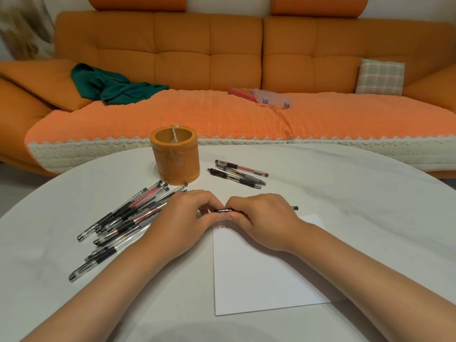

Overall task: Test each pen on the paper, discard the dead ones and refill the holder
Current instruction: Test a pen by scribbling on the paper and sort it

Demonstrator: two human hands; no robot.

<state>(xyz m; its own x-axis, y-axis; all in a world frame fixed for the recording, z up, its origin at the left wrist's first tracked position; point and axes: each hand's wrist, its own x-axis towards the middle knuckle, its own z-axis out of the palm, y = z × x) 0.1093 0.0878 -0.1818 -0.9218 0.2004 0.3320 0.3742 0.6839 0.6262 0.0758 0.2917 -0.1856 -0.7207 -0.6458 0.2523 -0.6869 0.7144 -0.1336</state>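
Grip: your left hand (182, 219) and right hand (262, 218) both pinch one pen (223, 210) over the top edge of the paper (259, 275).
Handling: probably light, stiff, slick; grip mid-barrel.

White table (345, 193) bears holder (175, 159), paper (259, 275), a pen heap (123, 218), three pens (238, 175).

Orange sofa (209, 58) behind white round table (345, 193); green cloth (111, 87), plaid cushion (380, 76) on sofa.

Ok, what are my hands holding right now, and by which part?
One black pen, near the paper's top edge. The left hand pinches one end; the right hand grips the barrel, with the other end sticking out past it.
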